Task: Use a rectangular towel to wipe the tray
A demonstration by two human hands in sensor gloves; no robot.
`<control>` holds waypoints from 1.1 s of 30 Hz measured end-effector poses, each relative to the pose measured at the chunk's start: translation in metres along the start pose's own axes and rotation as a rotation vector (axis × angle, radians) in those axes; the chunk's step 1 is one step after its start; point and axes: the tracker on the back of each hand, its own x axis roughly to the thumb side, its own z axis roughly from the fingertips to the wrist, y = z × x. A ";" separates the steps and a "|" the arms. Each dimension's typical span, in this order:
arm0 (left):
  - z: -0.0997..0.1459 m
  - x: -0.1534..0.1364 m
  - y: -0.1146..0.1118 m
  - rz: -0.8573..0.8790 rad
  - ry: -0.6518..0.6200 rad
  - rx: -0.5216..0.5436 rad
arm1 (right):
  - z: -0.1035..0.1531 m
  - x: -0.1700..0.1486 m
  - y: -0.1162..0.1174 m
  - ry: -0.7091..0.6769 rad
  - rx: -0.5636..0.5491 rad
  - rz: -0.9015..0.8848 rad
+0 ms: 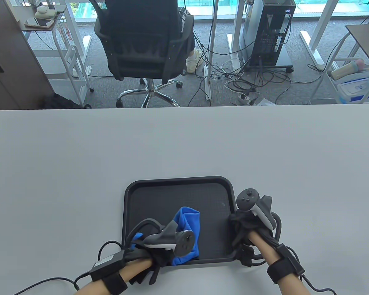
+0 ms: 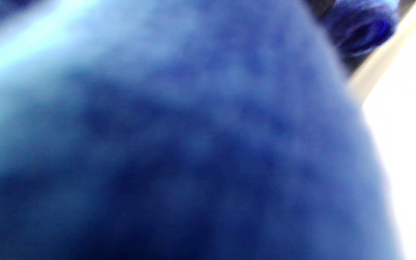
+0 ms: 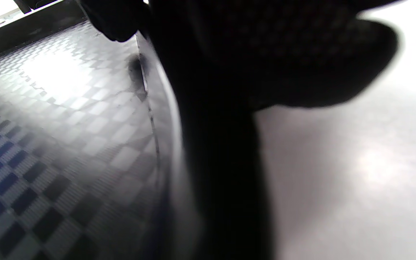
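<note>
**Both hands on the tray, towel under my left**

The table view is showing the whole layout: one dark tray [image 1: 178,187] is sitting near the front edge of the grey table [image 1: 80,153], one blue towel [image 1: 189,224] is lying bunched in its front half, and my two hands are coming in from below. Beyond the table, that view alone is taking in one office chair [image 1: 144,43] and one computer tower [image 1: 272,30] on the floor among loose cables.

My left wrist view is giving almost nothing but blurred blue cloth [image 2: 179,144] filling the picture, with a bright pale strip at the right edge; it is telling me the towel is pressed very close to that camera, and no fingers are showing there. My right wrist view is showing what the others are not: the tray's checkered floor [image 3: 67,108] up close, a faint blue tint in its lower left corner, and its raised rim running up the picture with my dark glove [image 3: 265,54] over it.

My left hand [image 1: 150,249] is resting on the towel at the tray's front left; the tracker is covering the fingers, so I cannot tell whether they are clenched on the cloth or lying flat. My right hand [image 1: 246,230] is gripping the tray's right rim, fingers curled over the edge.
</note>
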 end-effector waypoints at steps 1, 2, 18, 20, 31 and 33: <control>-0.006 0.007 0.004 -0.012 -0.018 0.003 | 0.000 0.000 0.000 0.000 0.002 0.000; -0.010 0.010 0.007 -0.018 -0.025 0.003 | 0.000 0.000 0.000 -0.001 0.004 -0.001; -0.084 0.029 0.051 0.030 -0.016 0.033 | -0.003 -0.003 -0.002 -0.007 0.065 -0.052; -0.088 0.023 0.052 0.052 0.006 0.042 | -0.004 -0.003 -0.002 0.002 0.082 -0.059; -0.103 -0.021 0.055 0.098 0.210 0.093 | -0.003 -0.002 -0.002 0.004 0.060 -0.018; -0.101 -0.034 0.052 0.114 0.251 0.094 | -0.003 -0.002 -0.002 0.003 0.055 -0.016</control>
